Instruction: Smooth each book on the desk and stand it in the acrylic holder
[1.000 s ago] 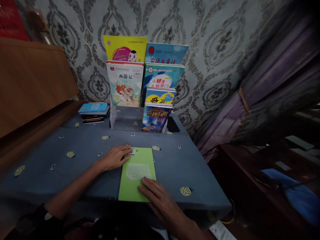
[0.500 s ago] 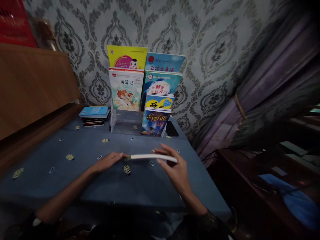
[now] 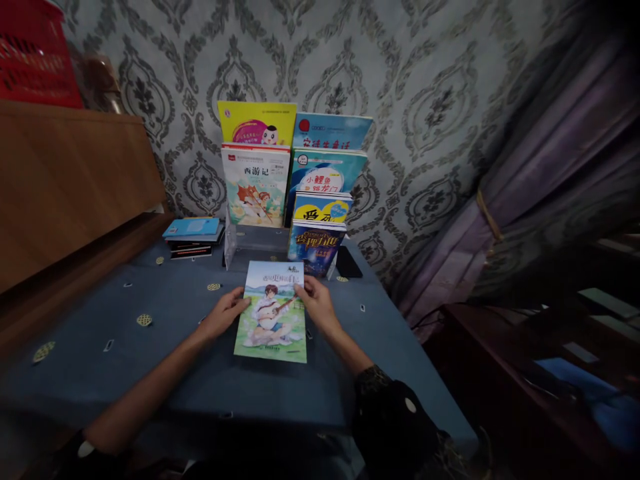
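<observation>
A red basket (image 3: 40,67) was set on a cabinet (image 3: 75,193), beyond the left edge of the table (image 3: 75,373). Near the back left corner, a pile of books (image 3: 193,237) was laid flat. The left edge of the book (image 3: 270,320) was clamped by the left hand (image 3: 223,312), thumb on the cover. Near the back edge, upright books (image 3: 257,190) were carried in two columns by a rack (image 3: 229,245). Before it, over the table's middle, the book was held, cover in view; whether the table was touched could not be told. Its right edge was pinched by the right hand (image 3: 320,305), thumb on the cover. Toward the back right corner, a black slab (image 3: 349,263) was laid. Past the right edge, a curtain (image 3: 455,247) was tied.
</observation>
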`<action>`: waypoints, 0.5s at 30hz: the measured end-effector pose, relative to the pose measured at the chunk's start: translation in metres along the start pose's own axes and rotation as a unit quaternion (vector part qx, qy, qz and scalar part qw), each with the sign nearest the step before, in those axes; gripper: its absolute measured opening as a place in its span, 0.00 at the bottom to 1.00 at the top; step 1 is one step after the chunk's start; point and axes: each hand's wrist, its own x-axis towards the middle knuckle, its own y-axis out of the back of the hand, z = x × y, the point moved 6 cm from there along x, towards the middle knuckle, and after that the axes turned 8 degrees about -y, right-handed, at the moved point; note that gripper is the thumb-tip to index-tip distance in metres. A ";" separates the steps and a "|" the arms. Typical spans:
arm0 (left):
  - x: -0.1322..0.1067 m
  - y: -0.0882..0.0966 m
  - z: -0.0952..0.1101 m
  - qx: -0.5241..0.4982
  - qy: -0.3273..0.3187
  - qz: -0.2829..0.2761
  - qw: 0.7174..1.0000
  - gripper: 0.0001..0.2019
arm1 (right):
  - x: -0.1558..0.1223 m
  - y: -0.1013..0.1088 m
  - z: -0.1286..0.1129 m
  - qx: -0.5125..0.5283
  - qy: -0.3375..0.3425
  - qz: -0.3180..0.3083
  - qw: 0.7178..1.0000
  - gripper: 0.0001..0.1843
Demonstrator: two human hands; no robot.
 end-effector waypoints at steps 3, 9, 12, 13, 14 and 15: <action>-0.007 0.011 -0.015 0.230 -0.010 0.020 0.973 0.23 | 0.000 0.000 0.028 -0.203 -0.003 0.038 0.978 0.21; -0.005 0.012 -0.029 0.414 -0.058 0.005 0.908 0.16 | -0.008 -0.009 0.046 -0.333 0.027 0.030 0.942 0.25; 0.007 0.011 -0.033 0.440 -0.066 -0.001 0.895 0.18 | -0.004 -0.009 0.046 -0.331 0.044 0.025 0.942 0.23; 0.011 0.011 -0.034 0.450 -0.066 0.000 0.891 0.18 | -0.001 -0.009 0.046 -0.327 0.051 0.027 0.943 0.23; 0.016 0.011 -0.035 0.458 -0.064 0.001 0.887 0.18 | 0.001 -0.008 0.046 -0.322 0.057 0.031 0.945 0.22; 0.021 0.012 -0.036 0.464 -0.061 0.002 0.884 0.18 | 0.004 -0.008 0.047 -0.317 0.062 0.034 0.946 0.21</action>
